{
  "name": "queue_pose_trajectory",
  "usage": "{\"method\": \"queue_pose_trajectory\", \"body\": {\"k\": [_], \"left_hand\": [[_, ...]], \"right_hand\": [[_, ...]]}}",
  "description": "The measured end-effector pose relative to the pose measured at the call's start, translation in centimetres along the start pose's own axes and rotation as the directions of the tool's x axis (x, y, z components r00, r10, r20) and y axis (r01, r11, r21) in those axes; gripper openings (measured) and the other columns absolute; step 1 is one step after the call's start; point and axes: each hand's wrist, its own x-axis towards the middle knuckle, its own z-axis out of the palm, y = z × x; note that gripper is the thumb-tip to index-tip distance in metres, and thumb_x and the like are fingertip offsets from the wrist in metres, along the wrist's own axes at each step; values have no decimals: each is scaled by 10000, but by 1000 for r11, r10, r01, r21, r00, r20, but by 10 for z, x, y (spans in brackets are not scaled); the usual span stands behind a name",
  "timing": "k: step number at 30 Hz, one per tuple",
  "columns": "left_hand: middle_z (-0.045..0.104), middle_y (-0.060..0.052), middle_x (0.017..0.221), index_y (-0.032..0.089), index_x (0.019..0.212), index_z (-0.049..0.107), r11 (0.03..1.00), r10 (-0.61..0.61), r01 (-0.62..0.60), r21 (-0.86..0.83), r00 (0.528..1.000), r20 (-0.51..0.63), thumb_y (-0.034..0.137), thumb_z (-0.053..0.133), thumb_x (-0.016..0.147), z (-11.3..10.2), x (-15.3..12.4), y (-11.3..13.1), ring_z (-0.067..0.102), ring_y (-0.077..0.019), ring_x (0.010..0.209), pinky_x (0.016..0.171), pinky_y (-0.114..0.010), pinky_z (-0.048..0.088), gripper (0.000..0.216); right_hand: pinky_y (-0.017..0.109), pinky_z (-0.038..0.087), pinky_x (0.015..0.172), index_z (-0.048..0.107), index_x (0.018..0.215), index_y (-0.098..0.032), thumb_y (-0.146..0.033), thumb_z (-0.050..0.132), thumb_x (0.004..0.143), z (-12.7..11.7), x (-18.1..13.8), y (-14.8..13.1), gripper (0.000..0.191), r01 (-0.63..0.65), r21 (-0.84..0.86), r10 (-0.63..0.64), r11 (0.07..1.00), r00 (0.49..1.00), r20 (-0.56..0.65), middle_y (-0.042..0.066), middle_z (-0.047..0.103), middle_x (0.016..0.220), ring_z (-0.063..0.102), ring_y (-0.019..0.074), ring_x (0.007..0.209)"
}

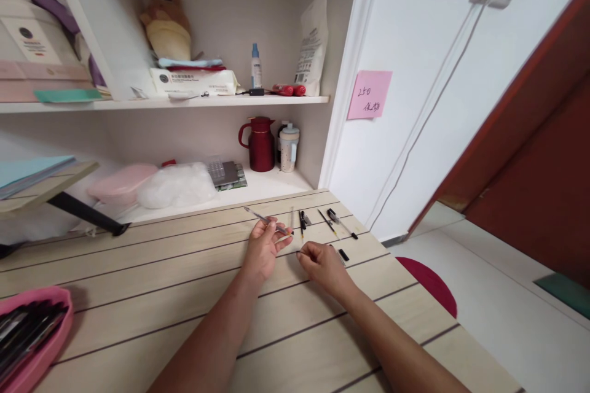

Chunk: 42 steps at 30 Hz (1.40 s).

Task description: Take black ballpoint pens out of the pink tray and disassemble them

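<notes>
Through the head camera I see my left hand (265, 252) grasping a clear pen (255, 214) over the table (184, 295). The thumb presses it against the fingers, which are bent around its middle. One length of the pen sticks out beyond the thumb, slanting up toward the shelf; the other end runs past the fingers toward the right, ending near their tips.

My right hand (322, 265) is just below and to the right of it, thumb and forefinger pinched together on a small dark piece (299, 252). Only a little of that piece shows at the fingertips, so I cannot tell what it is. The two hands are near each other but apart, and the right fingers do not touch the clear pen.

Past my right knuckles lie loose pen parts: a clear tube (292, 218), a thin dark refill (326, 221) and a second pen (343, 225) lying at a slant. A black cap (343, 255) is just beside the right hand. Well apart, at my far left, a pink case (68, 322) holds a bundle of dark pens (30, 334).
</notes>
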Motion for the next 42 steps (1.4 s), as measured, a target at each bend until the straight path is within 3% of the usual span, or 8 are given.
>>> {"method": "queue_pose_trajectory", "body": {"k": [5,14,21,29,33,36,39,42], "left_hand": [[588,17,682,185,822,472,999,-49,49,-6,999,-18,293,688,637,-8,5,-1,626,-143,680,676,-307,490,304],[609,-15,689,169,862,483,986,-139,133,105,989,54,308,679,641,-5,1,-12,635,-166,646,618,-294,492,326],[588,19,644,162,881,520,986,164,-165,14,964,-210,295,667,633,-21,13,11,628,-136,680,734,-316,475,317],[587,9,634,143,788,620,882,334,-253,397,931,-149,254,645,625,-14,11,11,552,-101,569,624,-239,442,199],[619,-8,668,178,731,657,758,384,-316,571,923,2,203,646,601,-5,4,5,540,-131,622,625,-228,416,133],[624,-20,692,207,701,665,631,355,-395,667,912,204,190,632,617,4,-6,-3,533,-155,661,636,-238,399,91],[588,-19,646,222,661,654,521,315,-465,716,884,345,186,619,636,11,-16,-11,501,-156,632,621,-239,370,55],[561,-17,628,229,657,644,460,281,-495,737,869,408,191,621,644,16,-22,-15,477,-152,604,604,-240,348,46]], "right_hand": [[205,287,471,573,599,-176,-281,558,672,4,-3,8,129,39,-168,-24,985,996,89,-21,548,522,457,101,494],[208,313,481,553,590,-170,-289,440,768,2,2,2,242,12,-60,-15,998,999,-41,-8,551,529,475,111,504],[225,204,448,554,496,-189,-157,504,653,-2,-2,5,168,69,-461,-20,885,994,111,2,565,484,462,115,469],[241,183,442,552,459,-184,-202,611,610,-7,-7,8,163,74,-555,-8,828,993,119,32,576,483,471,125,448],[231,224,428,513,453,-189,-367,603,664,-16,0,7,291,1,-383,-5,924,1000,-11,11,526,445,444,118,436],[222,316,444,552,610,-189,-410,550,718,-18,7,3,246,6,8,-5,1000,980,-198,-7,536,519,458,114,469],[226,374,462,554,801,-173,-422,608,671,-18,10,-1,286,73,335,41,940,946,-322,-8,552,616,460,107,494],[233,392,492,555,735,-169,-402,623,663,-19,9,-5,254,88,405,87,910,915,-395,-9,539,604,456,107,516]]}}
